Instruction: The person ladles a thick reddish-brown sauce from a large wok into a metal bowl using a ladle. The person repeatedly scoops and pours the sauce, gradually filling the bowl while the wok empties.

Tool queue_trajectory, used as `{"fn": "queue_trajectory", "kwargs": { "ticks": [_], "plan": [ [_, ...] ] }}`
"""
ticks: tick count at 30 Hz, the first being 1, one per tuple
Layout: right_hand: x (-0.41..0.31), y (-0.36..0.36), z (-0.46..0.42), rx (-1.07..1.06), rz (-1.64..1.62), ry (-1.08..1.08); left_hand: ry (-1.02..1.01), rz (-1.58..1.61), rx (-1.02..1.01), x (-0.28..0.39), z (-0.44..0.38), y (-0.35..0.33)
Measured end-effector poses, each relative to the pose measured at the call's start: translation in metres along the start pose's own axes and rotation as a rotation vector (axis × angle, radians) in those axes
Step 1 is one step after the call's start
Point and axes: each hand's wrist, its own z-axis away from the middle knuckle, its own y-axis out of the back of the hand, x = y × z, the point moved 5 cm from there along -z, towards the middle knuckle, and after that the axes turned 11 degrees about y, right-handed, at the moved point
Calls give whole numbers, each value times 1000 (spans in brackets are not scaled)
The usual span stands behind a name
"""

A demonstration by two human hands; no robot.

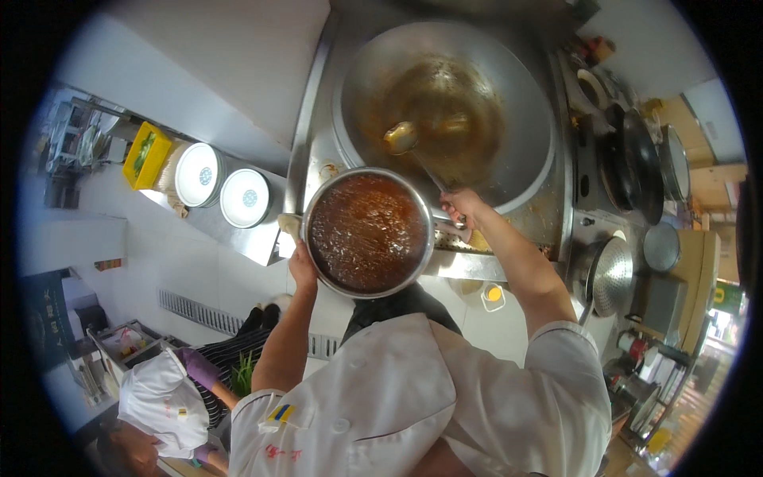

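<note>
A round steel pot (369, 232) full of glossy reddish-brown sauce or broth is at the near left rim of a very large wok. My left hand (303, 265) grips the pot's left side, with a pale cloth (289, 225) at the rim just above the fingers. In my right hand (462, 206) is the handle of a metal ladle (400, 138). The ladle's bowl lies inside the large steel wok (524, 119), over its brown-stained, oily bottom, and holds some yellowish liquid. The pot hides part of the wok's near left edge.
Stacked white bowls (250, 198) and a yellow basket (146, 156) of greens stand on the left counter. Dark woks (644, 167) and a perforated steel strainer (613, 276) are at the right. A co-worker (164, 399) in white with purple sleeves is at the lower left, beside leafy greens.
</note>
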Motion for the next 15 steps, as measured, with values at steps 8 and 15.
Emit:
{"fn": "queue_trajectory", "kwargs": {
  "ticks": [8,15],
  "plan": [
    [-73,-50,65,-222,-734,-94,-60,-80,71,12,10,3],
    [-97,-39,175,-9,41,405,-125,-117,42,19,13,5]
  ]
}}
